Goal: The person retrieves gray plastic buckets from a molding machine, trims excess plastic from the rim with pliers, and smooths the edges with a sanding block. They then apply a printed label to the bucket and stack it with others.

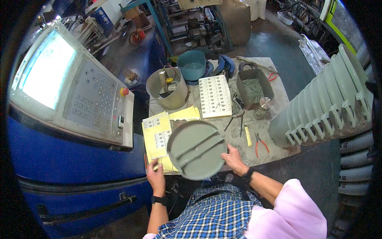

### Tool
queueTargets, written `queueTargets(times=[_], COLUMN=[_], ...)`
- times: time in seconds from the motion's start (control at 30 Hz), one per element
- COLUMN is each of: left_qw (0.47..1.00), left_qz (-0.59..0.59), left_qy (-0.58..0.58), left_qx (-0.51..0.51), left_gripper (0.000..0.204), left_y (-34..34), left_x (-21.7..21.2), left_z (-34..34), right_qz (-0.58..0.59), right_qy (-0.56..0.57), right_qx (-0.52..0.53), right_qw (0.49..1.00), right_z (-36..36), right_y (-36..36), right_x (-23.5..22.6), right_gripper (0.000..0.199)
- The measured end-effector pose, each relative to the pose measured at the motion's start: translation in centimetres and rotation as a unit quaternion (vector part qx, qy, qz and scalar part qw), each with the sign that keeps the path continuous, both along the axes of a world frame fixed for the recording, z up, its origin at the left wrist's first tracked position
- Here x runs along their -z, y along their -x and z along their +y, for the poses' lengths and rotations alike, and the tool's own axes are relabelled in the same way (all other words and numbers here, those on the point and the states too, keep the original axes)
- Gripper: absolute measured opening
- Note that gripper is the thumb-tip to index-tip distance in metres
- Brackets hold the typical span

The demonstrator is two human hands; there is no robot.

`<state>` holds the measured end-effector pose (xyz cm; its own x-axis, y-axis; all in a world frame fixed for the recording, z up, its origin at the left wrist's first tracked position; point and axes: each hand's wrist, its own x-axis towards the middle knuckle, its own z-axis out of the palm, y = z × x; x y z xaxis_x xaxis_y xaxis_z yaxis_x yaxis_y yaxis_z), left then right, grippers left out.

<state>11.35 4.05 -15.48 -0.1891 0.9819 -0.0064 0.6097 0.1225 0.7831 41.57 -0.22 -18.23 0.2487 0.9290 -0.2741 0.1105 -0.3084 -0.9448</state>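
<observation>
My right hand [235,160] grips the right rim of a round grey-green plastic lid [199,159] with a raised double bar across it. The lid is held over the near edge of the table, its barred face up. To the left of the lid, my left hand [156,177] is closed round a small pale yellow stick-like piece [157,167]; its exact kind is hard to make out. The left hand looks apart from the lid. Yellow sheets with label stickers [153,135] lie just beyond it, partly covered by the lid.
On the table [274,153] are red-handled pliers [261,145], a yellow-handled tool [248,136], a white sticker sheet [215,95], a grey bin of small strips [254,89] and a bucket [169,93]. Stacked grey-green buckets [322,103] rise at right; a machine control panel [89,91] stands left.
</observation>
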Motion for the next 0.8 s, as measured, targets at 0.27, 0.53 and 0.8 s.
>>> queueTargets(times=[0.27, 0.53, 0.8], left_qw=[0.860, 0.857, 0.918], left_qz=[-0.470, -0.291, -0.121], left_qy=[0.189, 0.366, 0.341], left_qx=[0.054, 0.217, 0.164], left_gripper=[0.048, 0.040, 0.031], left_y=[1.0, -2.4, -5.1], left_x=[1.1, -5.5, -6.7], left_z=[3.4, -2.4, -6.8], right_qz=[0.121, 0.076, -0.357], right_qy=[-0.163, -0.147, 0.145], right_qx=[-0.045, -0.249, -0.002], right_qw=[0.978, 0.954, 0.923], right_z=[-1.0, -0.9, 2.1], right_y=[-6.9, -11.5, -15.6], right_x=[-2.4, 3.3, 18.0], right_gripper=[0.045, 0.040, 0.037])
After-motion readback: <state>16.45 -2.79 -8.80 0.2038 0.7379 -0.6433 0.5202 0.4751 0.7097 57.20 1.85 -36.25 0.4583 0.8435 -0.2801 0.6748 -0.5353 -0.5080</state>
